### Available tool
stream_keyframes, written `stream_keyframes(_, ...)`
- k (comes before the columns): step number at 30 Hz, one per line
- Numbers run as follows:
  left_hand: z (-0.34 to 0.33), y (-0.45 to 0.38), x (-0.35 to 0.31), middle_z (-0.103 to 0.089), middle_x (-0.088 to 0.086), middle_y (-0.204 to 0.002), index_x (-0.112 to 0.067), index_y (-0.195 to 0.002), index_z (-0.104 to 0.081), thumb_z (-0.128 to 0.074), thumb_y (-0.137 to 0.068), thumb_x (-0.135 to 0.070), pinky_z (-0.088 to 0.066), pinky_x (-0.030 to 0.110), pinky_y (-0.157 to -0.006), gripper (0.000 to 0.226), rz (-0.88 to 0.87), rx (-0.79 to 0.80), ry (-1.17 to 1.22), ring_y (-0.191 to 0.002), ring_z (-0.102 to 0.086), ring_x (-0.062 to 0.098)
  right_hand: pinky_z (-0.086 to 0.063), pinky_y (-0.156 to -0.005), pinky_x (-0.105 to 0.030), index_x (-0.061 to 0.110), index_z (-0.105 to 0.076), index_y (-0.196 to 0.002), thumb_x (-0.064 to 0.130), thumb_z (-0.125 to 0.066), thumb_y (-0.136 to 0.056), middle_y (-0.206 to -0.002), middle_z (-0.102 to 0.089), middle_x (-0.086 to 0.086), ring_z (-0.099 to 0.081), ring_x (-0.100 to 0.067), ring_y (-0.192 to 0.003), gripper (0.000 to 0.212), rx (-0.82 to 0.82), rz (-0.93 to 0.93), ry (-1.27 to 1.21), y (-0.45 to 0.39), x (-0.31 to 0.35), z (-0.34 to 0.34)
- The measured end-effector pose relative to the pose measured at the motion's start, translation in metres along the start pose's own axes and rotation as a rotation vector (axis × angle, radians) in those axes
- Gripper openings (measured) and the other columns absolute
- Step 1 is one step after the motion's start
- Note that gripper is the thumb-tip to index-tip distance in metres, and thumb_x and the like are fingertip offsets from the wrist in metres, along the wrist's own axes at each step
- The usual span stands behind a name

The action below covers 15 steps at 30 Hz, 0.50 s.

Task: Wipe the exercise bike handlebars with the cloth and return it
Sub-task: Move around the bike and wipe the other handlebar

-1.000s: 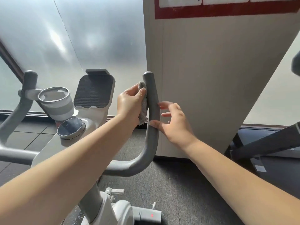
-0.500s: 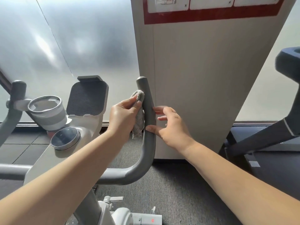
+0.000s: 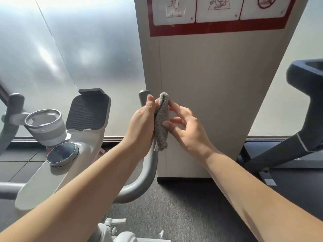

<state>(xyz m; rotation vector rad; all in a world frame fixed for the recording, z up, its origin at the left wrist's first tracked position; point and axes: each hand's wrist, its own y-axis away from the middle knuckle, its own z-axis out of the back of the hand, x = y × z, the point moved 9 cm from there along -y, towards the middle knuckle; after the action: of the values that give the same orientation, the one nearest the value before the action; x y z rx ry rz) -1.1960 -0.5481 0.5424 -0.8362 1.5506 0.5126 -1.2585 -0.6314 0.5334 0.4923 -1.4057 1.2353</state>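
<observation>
A folded grey cloth [image 3: 161, 122] hangs upright between both hands, just right of the grey right handlebar [image 3: 147, 170], whose tip shows behind my left hand. My left hand [image 3: 142, 123] grips the cloth along its left side. My right hand [image 3: 185, 130] touches the cloth's right side with its fingertips, thumb on the lower part. The left handlebar [image 3: 14, 105] rises at the far left. Between the bars sit the white console with a round dial [image 3: 62, 154] and a ribbed tablet holder [image 3: 87, 112].
A beige pillar [image 3: 218, 102] with a red-framed sign stands close behind the hands. A grey-white cup holder [image 3: 45, 126] is mounted left of the console. Dark equipment [image 3: 307, 109] stands at the right. Frosted glass wall behind; dark carpet below.
The cloth has come off the right handlebar and moved to its right. My right hand has left the bar and now touches the cloth.
</observation>
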Motion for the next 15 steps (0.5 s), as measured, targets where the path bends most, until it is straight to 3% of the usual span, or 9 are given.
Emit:
stream_keyframes(3,-0.009,0.002,0.004,-0.064,0.02,-0.116,-0.012,-0.116,-0.062,-0.027,-0.095,-0.051,-0.041,0.058,-0.099,0.057,0.048,0.056,0.017,-0.109,-0.059,0.039,-0.046,-0.094,-0.016,0.039,-0.036,-0.14,0.043,-0.066,-0.076,-0.135,-0.04,0.014,-0.058,0.001,-0.107,0.072,0.084,-0.001,0.071,0.003,-0.001,0.005)
stream_keyframes(6,-0.012,0.006,0.007,-0.063,0.023,-0.115,-0.011,-0.117,-0.057,-0.027,-0.094,-0.051,-0.047,0.053,-0.093,0.056,0.071,0.011,0.012,-0.103,-0.063,0.037,-0.048,-0.094,-0.02,0.037,-0.036,-0.141,0.032,-0.075,-0.075,-0.134,-0.038,0.018,-0.057,-0.002,-0.105,0.077,0.087,0.009,0.13,0.006,-0.005,0.012)
stream_keyframes(8,-0.005,0.008,0.009,-0.062,0.022,-0.115,-0.011,-0.108,-0.054,-0.029,-0.094,-0.051,-0.055,0.042,-0.078,0.049,0.085,-0.087,-0.019,-0.09,-0.067,0.028,-0.048,-0.095,-0.021,0.033,-0.038,-0.142,0.029,-0.077,-0.074,-0.131,-0.041,0.017,-0.055,-0.003,-0.104,0.079,0.059,0.042,0.203,0.006,-0.005,0.019)
stream_keyframes(10,-0.003,0.011,0.014,-0.065,0.016,-0.106,-0.01,-0.096,-0.057,-0.03,-0.094,-0.052,-0.053,0.032,-0.068,0.051,0.11,-0.139,-0.091,-0.082,-0.066,0.021,-0.047,-0.098,-0.025,0.033,-0.043,-0.138,0.032,-0.079,-0.073,-0.127,-0.048,0.014,-0.055,-0.003,-0.108,0.074,0.025,0.077,0.261,0.006,-0.007,0.027)
stream_keyframes(12,-0.005,0.013,0.019,-0.069,0.01,-0.099,-0.012,-0.089,-0.063,-0.029,-0.092,-0.055,-0.052,0.035,-0.077,0.055,0.139,-0.117,-0.186,-0.091,-0.065,0.022,-0.049,-0.097,-0.029,0.037,-0.054,-0.126,0.033,-0.082,-0.069,-0.118,-0.057,0.011,-0.058,-0.005,-0.106,0.064,0.006,0.033,0.224,0.005,-0.016,0.033)
stream_keyframes(15,-0.008,0.016,0.013,-0.069,0.006,-0.095,-0.018,-0.087,-0.069,-0.028,-0.094,-0.053,-0.051,0.037,-0.083,0.055,0.128,-0.069,-0.308,-0.094,-0.063,0.02,-0.058,-0.08,-0.036,0.032,-0.065,-0.108,0.029,-0.083,-0.068,-0.099,-0.071,0.001,-0.068,-0.017,-0.09,0.044,0.013,-0.057,0.077,0.003,-0.029,0.032)
